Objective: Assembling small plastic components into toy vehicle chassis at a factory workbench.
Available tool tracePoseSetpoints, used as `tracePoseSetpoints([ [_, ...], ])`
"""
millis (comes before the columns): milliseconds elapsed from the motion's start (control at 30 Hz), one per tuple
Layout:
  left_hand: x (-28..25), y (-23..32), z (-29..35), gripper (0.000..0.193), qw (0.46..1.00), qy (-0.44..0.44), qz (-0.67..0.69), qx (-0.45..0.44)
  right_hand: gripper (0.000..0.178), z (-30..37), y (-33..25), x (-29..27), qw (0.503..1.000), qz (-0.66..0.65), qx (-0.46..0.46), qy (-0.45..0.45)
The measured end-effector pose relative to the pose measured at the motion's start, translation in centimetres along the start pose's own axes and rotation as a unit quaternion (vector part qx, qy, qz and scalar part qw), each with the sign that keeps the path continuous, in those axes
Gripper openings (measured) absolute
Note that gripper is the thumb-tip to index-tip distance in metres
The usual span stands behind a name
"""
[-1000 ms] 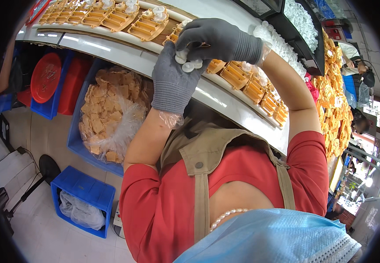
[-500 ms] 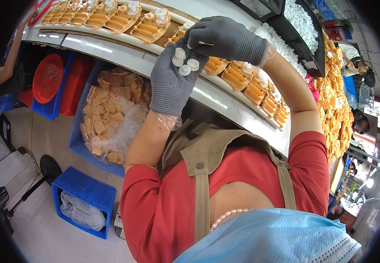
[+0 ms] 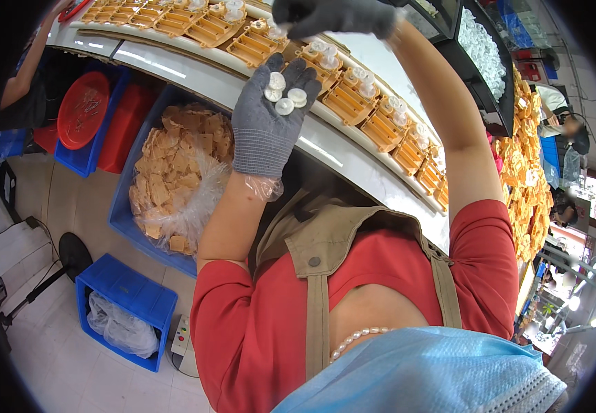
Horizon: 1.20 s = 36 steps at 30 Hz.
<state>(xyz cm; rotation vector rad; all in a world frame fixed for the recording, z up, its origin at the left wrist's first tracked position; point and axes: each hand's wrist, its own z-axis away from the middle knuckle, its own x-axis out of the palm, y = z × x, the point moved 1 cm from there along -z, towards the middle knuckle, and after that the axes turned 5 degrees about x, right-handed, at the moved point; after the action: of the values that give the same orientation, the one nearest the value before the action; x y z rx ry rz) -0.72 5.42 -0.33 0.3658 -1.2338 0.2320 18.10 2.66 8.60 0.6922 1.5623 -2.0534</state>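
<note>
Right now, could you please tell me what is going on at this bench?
The person's gloved left hand lies open, palm up, with white discs on it. The gloved right hand is near a row of orange plastic parts; whether it holds anything is unclear. Clear pieces sit on several parts.

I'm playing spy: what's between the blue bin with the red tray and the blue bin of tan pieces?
The head view shows a red bin.
</note>
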Motion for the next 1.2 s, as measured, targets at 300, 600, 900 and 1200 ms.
tracePoseSetpoints([
  [300,-1.2,1.3,-0.5,0.041,0.999,0.038,0.031,-0.002,0.024,-4.0,2.2,-0.6,0.989,0.121,-0.021,0.087],
  [600,-1.6,1.8,-0.9,0.042,0.999,0.034,0.025,0.012,0.023,-4.8,3.5,-0.4,0.992,0.112,-0.023,0.062],
  [900,-1.8,1.8,-1.0,0.045,1.0,0.015,0.015,0.023,0.02,-4.4,2.5,-0.6,0.993,0.102,0.034,0.048],
  [1200,-1.7,1.6,-1.0,0.046,1.0,0.01,0.0,0.027,0.022,-4.1,1.7,0.1,0.978,0.191,0.028,0.083],
])
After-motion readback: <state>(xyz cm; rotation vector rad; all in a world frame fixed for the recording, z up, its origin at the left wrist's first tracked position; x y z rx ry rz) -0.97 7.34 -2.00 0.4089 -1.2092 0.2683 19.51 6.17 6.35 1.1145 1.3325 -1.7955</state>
